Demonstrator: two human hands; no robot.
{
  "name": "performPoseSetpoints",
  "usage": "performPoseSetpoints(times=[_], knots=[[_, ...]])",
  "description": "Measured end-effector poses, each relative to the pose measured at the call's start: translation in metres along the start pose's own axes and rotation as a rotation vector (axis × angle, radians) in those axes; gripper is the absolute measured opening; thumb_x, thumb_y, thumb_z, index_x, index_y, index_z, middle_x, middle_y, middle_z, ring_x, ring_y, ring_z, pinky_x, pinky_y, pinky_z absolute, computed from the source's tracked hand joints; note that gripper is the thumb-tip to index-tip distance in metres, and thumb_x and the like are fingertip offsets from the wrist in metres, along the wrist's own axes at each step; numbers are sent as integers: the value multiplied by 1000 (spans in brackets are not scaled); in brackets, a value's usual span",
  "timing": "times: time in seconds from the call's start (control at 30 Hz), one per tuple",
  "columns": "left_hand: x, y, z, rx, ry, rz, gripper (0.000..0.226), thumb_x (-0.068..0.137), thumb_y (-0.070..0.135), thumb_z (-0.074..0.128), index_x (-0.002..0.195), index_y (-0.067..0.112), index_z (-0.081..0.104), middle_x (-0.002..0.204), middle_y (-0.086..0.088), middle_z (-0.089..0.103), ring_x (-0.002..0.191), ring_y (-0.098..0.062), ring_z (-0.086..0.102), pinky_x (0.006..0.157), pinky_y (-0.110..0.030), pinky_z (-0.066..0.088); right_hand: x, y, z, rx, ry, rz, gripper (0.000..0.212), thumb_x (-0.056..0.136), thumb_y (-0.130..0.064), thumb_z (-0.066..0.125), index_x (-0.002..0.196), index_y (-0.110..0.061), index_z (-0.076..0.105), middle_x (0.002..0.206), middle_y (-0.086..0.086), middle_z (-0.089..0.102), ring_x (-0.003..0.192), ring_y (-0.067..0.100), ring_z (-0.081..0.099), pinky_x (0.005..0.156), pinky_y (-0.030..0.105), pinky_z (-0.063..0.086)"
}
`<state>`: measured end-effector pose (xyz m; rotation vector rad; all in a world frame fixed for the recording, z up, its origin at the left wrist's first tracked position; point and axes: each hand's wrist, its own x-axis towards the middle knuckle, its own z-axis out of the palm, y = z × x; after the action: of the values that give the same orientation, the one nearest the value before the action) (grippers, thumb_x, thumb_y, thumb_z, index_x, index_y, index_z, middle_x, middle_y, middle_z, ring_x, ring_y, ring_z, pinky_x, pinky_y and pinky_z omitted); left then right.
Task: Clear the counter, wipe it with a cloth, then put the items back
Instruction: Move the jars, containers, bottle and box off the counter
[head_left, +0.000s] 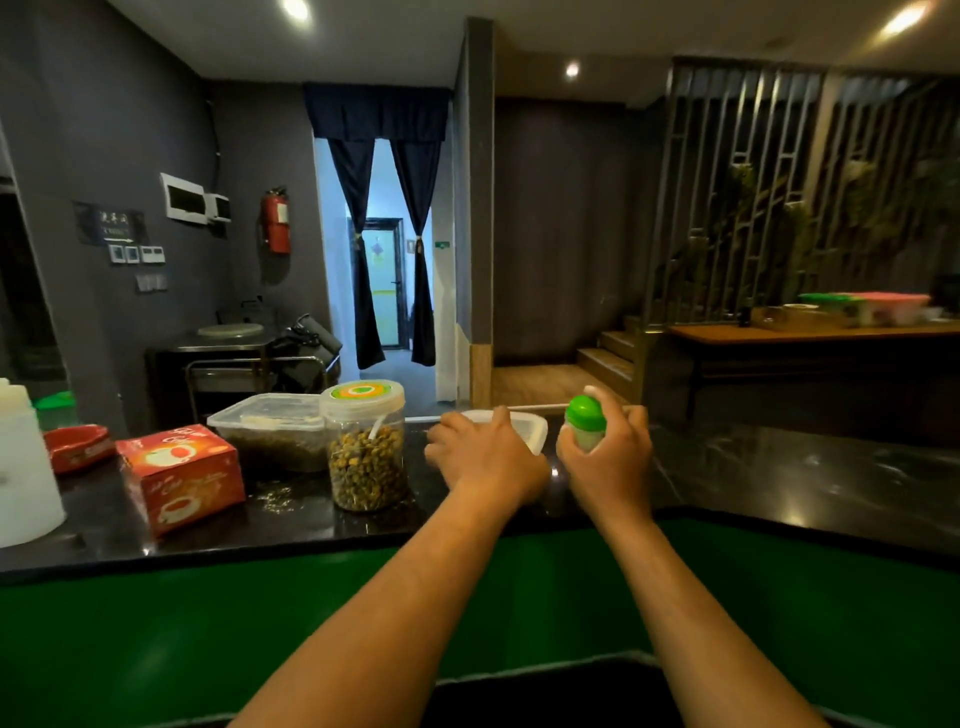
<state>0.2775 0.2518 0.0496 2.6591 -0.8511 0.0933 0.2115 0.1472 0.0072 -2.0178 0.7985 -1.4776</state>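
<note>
Right hand (605, 457) grip wraps green-capped bottle (586, 420); left hand (485, 452) grip presses flat on white container (530, 428)

- The table (779, 467) is glossy black, faintly veined.
- Box (182, 475): orange-red, white cup pictures, pale script.
- Jar (368, 447): clear, yellow-brown dried buds inside; its lid has orange, green and white rings.
- Small bottle (586, 418): white with a bright green cap (partly covered by fingers (618, 441)).
- Lower surface (519, 597): deep green.
</note>
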Motion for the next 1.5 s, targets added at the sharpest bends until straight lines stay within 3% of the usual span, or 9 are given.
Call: performPoseSetpoints(times=[0.07,0.2,0.37,0.57,0.7,0.87,1.23,1.37,1.5], knots=[[-36,-11,-3,-39,48,77,81,83,62,57,153,39,24,151,-26,23,134,-49,29,108,-56,29,-23,-2,-28,11,52,-9,53,77,-17,75,128,-20,62,110,9,51,91,26,60,79,33,51],[-108,-50,7,-124,80,134,78,83,70,53,151,46,23,145,-16,32,125,-42,37,103,-53,33,-80,-6,-73,-3,77,-2,49,78,-19,77,124,-22,62,107,4,50,82,13,53,70,14,38],[-175,-110,64,-138,30,97,78,82,72,54,150,43,29,143,-12,37,123,-40,41,101,-51,36,-170,0,-95,13,19,39,48,77,-18,76,122,-23,62,106,-1,49,80,4,48,69,-3,32],[-221,-161,149,7,-69,76,83,80,66,58,152,38,28,145,-17,32,125,-40,38,102,-50,35,-280,32,-92,-84,-201,147,47,75,-25,76,119,-26,60,108,-4,50,91,13,54,78,24,44],[-238,-183,193,42,-187,91,89,79,63,59,155,37,21,153,-21,22,132,-42,29,105,-52,33,-335,56,-89,-168,-445,262,45,78,-34,76,119,-34,56,115,-7,51,96,14,54,72,26,41],[-245,-199,230,61,-228,102,91,80,63,59,156,38,16,155,-20,17,134,-40,25,106,-51,31,-369,83,-82,-317,-624,309,45,84,-40,71,124,-39,50,120,-8,52,101,18,58,69,27,41],[-244,-209,275,106,-201,101,94,78,71,47,157,39,7,159,-21,9,142,-43,19,112,-54,30,-380,115,-61,-365,-715,236,51,88,-37,68,132,-37,43,125,-8,48,109,18,57,77,34,52],[-243,-208,270,123,-251,104,99,80,77,48,158,37,3,163,-20,1,149,-44,6,119,-58,16,-378,115,-65,-358,-732,210,58,86,-40,68,137,-34,41,128,-9,47,113,17,55,78,34,51],[-246,-207,245,85,-201,116,87,82,78,39,155,34,24,164,-13,14,150,-37,11,119,-54,13,-372,95,-69,-407,-606,153,52,86,-39,66,133,-29,47,125,-5,48,109,17,54,68,24,41]])
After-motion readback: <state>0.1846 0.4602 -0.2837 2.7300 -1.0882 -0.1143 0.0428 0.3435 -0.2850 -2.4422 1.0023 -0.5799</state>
